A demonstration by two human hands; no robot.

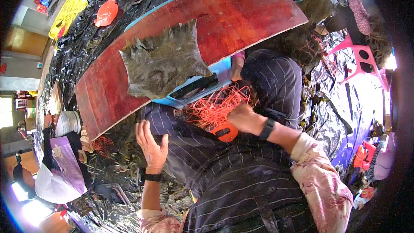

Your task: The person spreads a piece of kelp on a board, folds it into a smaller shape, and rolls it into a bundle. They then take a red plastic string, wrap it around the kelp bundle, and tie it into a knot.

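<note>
A tangle of orange twine [215,108] is gripped by the closed right hand [243,118]; the left hand [151,144] is held open, empty, below the red board [241,13].

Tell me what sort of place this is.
Probably an informal floor-level workshop for processing plant fibre: crinkled black plastic sheeting covers the ground, a dark flattened fibrous mat lies on a red wooden board.

A rough open-air work yard for handling sea plants or hides. Black plastic sheeting [129,0] covers the ground around the hands, a red wooden board [241,13] lies ahead of them, pink plastic stools [360,58] stand right, and another seated worker [56,172] sits left.
</note>
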